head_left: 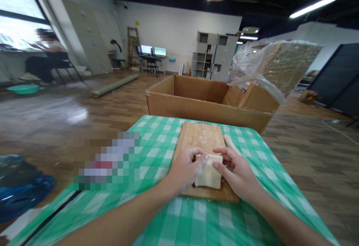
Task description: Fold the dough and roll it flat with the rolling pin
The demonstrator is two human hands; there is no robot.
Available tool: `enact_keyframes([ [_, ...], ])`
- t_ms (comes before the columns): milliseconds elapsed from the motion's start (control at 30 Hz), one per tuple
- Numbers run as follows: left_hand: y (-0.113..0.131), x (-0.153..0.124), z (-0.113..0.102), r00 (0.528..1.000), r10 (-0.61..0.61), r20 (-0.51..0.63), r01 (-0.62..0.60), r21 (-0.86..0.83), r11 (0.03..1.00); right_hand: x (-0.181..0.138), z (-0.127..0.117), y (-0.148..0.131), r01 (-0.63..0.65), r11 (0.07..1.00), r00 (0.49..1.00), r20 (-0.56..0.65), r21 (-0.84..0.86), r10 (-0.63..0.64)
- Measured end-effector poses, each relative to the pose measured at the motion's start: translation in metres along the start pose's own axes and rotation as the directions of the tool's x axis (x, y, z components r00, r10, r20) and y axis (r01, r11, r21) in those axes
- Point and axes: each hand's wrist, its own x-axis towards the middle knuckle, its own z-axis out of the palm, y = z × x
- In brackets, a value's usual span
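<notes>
A pale, folded slab of dough (209, 173) lies on a wooden cutting board (200, 135) dusted with flour. My left hand (185, 169) curls over the dough's left edge, fingers bent onto its top. My right hand (234, 169) presses on the right edge, fingers closed against it. A wooden rolling pin (230, 143) peeks out just behind my right hand, lying along the board's right side.
The board rests on a table with a green and white checked cloth (157, 145). An open cardboard box (207, 102) stands beyond the table, with a plastic-wrapped bundle (277, 66) at its right. A blue bag (19, 190) lies at left. A person sits far left by the window.
</notes>
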Motion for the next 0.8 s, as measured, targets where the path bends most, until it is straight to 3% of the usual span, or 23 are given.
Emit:
enact_keyframes([
  [167, 0.004, 0.003, -0.001, 0.992, -0.121, -0.028, 0.110, -0.259, 0.960, 0.004, 0.002, 0.002, -0.105, 0.976, 0.993, 0.079, 0.190, 0.091],
  [267, 0.009, 0.003, 0.000, 0.962, -0.246, 0.115, 0.271, -0.463, 0.844, 0.009, 0.000, 0.010, -0.127, 0.952, 0.991, -0.006, 0.278, 0.134],
  [367, 0.015, 0.002, -0.001, 0.932, -0.284, 0.225, 0.363, -0.562, 0.743, 0.014, -0.002, 0.018, -0.097, 0.933, 0.981, -0.123, 0.346, 0.148],
  [467, 0.015, 0.001, -0.001, 0.928, -0.253, 0.273, 0.368, -0.568, 0.736, 0.017, -0.003, 0.024, -0.076, 0.923, 0.973, -0.174, 0.378, 0.151],
  [667, 0.009, 0.004, -0.002, 0.957, -0.209, 0.201, 0.281, -0.471, 0.836, 0.015, 0.000, 0.025, -0.124, 0.933, 0.985, -0.071, 0.339, 0.157],
  [800, 0.009, 0.004, -0.003, 0.956, -0.210, 0.207, 0.283, -0.448, 0.848, 0.013, 0.000, 0.022, -0.156, 0.949, 0.980, -0.079, 0.273, 0.184],
])
